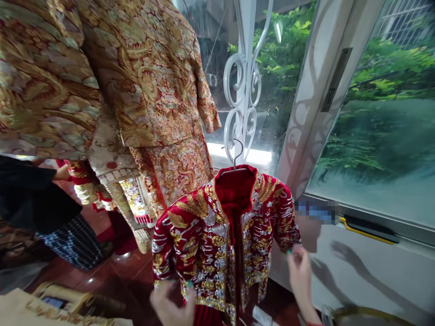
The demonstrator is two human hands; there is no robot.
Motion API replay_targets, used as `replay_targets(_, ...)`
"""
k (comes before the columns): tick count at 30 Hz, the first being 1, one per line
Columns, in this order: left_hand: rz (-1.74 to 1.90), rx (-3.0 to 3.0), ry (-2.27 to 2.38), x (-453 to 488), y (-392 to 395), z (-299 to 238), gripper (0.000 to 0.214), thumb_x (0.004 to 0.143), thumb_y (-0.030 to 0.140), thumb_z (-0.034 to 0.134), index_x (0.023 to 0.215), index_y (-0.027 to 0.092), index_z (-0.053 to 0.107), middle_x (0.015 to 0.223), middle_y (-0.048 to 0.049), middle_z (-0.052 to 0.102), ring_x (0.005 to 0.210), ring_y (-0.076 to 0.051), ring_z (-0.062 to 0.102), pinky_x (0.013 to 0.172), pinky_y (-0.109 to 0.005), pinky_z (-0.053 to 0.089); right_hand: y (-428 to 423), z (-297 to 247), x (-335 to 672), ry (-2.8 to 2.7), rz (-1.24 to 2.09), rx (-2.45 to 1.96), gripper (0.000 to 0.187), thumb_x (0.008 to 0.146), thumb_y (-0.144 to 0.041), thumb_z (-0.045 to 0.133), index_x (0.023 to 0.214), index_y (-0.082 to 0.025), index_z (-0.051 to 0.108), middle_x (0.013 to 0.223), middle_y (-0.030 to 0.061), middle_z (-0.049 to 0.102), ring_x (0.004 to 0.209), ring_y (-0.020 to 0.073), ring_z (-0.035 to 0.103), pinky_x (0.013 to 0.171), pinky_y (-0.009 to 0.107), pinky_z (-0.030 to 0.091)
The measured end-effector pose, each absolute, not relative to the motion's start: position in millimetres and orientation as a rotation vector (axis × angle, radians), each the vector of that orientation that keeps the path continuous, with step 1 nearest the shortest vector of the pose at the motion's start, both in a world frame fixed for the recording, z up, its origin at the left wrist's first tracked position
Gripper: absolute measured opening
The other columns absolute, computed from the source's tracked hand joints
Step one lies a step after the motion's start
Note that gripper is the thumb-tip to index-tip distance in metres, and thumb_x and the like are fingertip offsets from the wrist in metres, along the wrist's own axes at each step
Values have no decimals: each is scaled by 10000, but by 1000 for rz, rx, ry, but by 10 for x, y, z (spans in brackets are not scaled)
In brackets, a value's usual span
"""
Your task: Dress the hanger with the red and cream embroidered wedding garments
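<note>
A short red jacket [204, 244] with gold and silver embroidery hangs on a thin metal hanger [239, 151]. Its front is parted and the stand-up collar shows a red lining. At the lower end of the right-hand sleeve, my right hand [301, 271] has its fingers pinched together on the cuff. My left hand [173, 304] is beside the other sleeve's end, low in front of the jacket. Motion blurs its fingers, so whether they grip the cloth is unclear. Both hands show green nails.
Large gold embroidered garments [146, 81] hang at the left, close to the jacket. White scrolled ironwork [239, 86] stands before the window [380, 113]. A person in dark clothes [37, 194] is at far left. A yellow-edged black object [369, 230] lies along the sill.
</note>
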State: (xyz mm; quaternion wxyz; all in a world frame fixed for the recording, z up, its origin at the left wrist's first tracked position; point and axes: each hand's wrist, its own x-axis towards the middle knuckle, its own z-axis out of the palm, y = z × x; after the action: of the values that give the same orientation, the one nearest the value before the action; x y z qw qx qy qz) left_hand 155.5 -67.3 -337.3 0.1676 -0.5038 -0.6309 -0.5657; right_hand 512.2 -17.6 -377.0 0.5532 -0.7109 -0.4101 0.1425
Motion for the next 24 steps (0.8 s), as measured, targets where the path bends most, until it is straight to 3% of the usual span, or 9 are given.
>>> replay_targets(2, -1445, -1738, -1925, 1935, -758, -3776, 282, 745, 388, 628, 949, 233, 510, 893, -67, 577, 828, -279, 597, 760, -438, 512, -379, -4078, 4860, -1071, 477, -1762, 399, 853, -565, 479, 1043, -215, 487, 1042, 144, 624, 887, 315, 667, 756, 414, 541)
replay_targets(5, -1268, -1781, -2119, 2415, -602, -4062, 250, 765, 362, 599, 933, 201, 509, 862, -93, 599, 777, -289, 627, 714, -430, 529, -404, -4051, 4417, -1302, 396, -1838, 355, 812, -542, 571, 991, -257, 457, 1013, 113, 631, 914, 323, 655, 686, 395, 533)
replay_targets(8, -1120, -1761, -2291, 2614, -315, -3965, 221, 799, 311, 570, 965, 170, 534, 907, -128, 650, 849, -304, 674, 748, -419, 543, -174, -3668, 4041, -1553, 237, -1874, 262, 830, -454, 590, 937, -252, 463, 942, 95, 647, 918, 305, 652, 707, 373, 520)
replay_targets(12, -1066, -1829, -2429, 2577, -133, -3767, 193, 871, 244, 460, 1027, 166, 543, 972, -132, 706, 879, -272, 717, 745, -370, 545, 100, -3355, 3891, -1708, 200, -2034, 216, 882, -355, 548, 998, -173, 559, 937, 142, 701, 882, 305, 696, 710, 357, 510)
replay_targets(19, -1154, -1802, -2362, 2609, -100, -3643, 309, 838, 462, 542, 987, 191, 548, 968, -129, 733, 887, -297, 728, 710, -359, 540, 94, -3314, 3988, -1803, 240, -2027, 268, 881, -339, 524, 1030, -136, 613, 913, 145, 734, 841, 283, 721, 699, 327, 503)
replay_targets(24, -1126, -1780, -2436, 2627, -18, -3588, 176, 877, 315, 479, 983, 195, 552, 897, -101, 739, 837, -269, 736, 661, -324, 525, 255, -3184, 3918, -1815, 307, -2122, 321, 916, -393, 503, 922, -109, 654, 868, 189, 731, 827, 316, 726, 713, 360, 506)
